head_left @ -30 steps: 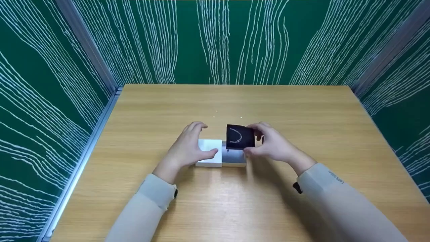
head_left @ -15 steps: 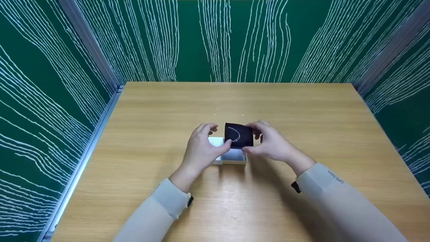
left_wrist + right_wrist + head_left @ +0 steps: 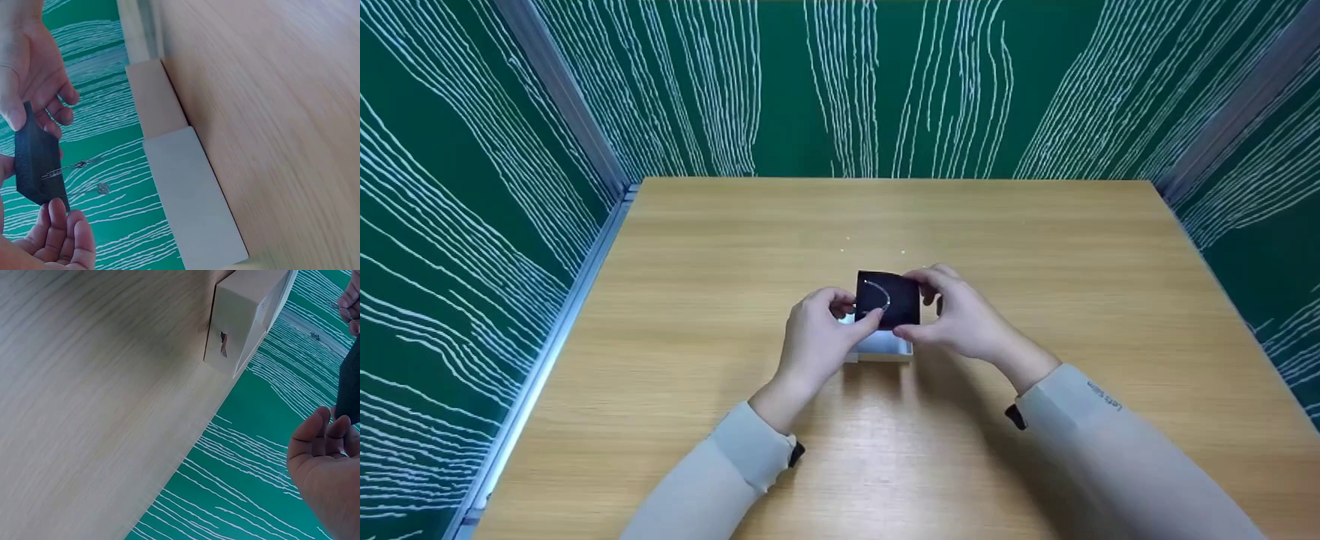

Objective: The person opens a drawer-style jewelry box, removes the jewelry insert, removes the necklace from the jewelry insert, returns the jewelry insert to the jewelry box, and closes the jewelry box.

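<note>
A black jewelry pad is held up above a small white sliding box. A thin silvery chain curves across its face, and parts of it hang off the pad in the left wrist view. My right hand grips the pad's right edge between thumb and fingers. With thumb in front and fingers behind, my left hand pinches its left edge. The box's light tray sticks out rightward from the white sleeve, which my left hand mostly hides in the head view.
All this is over a wooden table. A few tiny white specks lie beyond the pad. Green walls with white wavy lines enclose the table's back and sides. The tray's end has a small dark slit.
My left hand has moved right from over the white sleeve to the pad and taken hold of its left edge. My right hand has shifted slightly left with the pad.
</note>
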`<state>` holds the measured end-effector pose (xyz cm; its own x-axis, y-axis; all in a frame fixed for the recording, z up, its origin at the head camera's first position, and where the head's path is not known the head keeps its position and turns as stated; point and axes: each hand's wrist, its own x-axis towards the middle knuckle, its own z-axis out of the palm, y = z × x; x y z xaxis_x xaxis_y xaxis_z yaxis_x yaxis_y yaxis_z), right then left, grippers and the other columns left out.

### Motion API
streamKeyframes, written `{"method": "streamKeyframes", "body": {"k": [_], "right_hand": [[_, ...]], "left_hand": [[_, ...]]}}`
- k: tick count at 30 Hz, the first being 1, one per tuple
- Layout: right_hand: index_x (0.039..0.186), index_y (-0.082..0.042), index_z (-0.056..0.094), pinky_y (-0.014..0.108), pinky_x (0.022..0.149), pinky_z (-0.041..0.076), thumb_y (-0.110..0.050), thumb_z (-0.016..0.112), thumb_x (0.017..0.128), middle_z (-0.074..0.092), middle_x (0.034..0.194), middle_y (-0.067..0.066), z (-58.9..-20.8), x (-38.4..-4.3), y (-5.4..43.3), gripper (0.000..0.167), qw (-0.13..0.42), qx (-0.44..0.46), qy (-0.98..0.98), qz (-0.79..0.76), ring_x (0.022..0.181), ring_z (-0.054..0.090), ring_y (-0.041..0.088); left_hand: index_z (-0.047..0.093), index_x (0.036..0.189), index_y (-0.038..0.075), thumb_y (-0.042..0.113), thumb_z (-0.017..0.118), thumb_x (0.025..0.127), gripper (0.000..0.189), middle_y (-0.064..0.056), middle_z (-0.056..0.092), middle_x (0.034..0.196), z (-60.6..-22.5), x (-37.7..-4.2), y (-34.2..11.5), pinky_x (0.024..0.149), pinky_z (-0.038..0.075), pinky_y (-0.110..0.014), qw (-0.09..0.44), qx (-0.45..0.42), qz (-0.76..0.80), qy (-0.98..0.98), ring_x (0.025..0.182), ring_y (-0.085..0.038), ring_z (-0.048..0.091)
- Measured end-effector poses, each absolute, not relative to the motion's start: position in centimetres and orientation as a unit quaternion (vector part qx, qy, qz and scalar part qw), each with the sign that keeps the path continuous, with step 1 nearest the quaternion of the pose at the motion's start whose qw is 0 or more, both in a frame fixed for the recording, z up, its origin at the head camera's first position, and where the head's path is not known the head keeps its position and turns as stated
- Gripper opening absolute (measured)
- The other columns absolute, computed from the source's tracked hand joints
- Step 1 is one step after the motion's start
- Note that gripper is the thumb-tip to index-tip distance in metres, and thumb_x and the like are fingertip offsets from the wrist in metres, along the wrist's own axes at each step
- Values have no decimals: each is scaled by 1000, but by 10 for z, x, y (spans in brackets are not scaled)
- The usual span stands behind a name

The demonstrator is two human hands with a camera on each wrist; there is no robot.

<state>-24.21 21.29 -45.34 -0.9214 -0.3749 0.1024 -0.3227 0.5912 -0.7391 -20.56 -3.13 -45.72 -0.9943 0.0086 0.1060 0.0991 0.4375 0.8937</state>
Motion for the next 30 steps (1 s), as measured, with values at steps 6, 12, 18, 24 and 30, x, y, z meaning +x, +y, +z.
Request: {"method": "streamKeyframes", "body": {"k": [6, 12, 18, 24, 30], "right_hand": [[152, -6, 66, 37, 96, 50, -31, 100, 84, 64, 127, 8, -452, -242, 213, 80, 31, -195, 893, -404, 116, 56, 26], [152, -9, 66, 38, 94, 49, -31, 100, 84, 63, 125, 7, -451, -242, 215, 79, 36, -190, 895, -403, 116, 55, 26], [151, -10, 66, 41, 95, 50, -29, 101, 84, 62, 123, 7, -449, -242, 216, 78, 42, -186, 893, -407, 117, 55, 28], [152, -9, 66, 49, 98, 53, -29, 101, 84, 62, 122, 8, -448, -241, 215, 79, 37, -190, 891, -410, 115, 55, 27], [148, -9, 69, 34, 90, 49, -28, 101, 84, 60, 117, 7, -448, -240, 214, 75, 25, -195, 893, -406, 110, 54, 26]], "left_hand": [[83, 115, 8, 34, 92, 94, 34, -3, 83, 104, -452, -207, -33, 92, 65, -37, 34, -37, -538, -841, 96, -19, 74], [85, 115, 6, 26, 89, 96, 27, -5, 84, 101, -449, -207, -36, 87, 67, -32, 34, -54, -544, -837, 91, -15, 75], [87, 115, 5, 17, 86, 97, 22, -5, 84, 99, -446, -207, -40, 81, 67, -29, 29, -75, -552, -830, 88, -14, 74], [89, 107, 7, 16, 85, 97, 14, -4, 86, 96, -446, -205, -44, 81, 68, -29, 39, -82, -541, -836, 85, -11, 78], [90, 95, 11, 18, 85, 97, 10, -2, 88, 91, -444, -202, -45, 76, 67, -28, 56, -92, -517, -849, 80, -10, 80]]}}
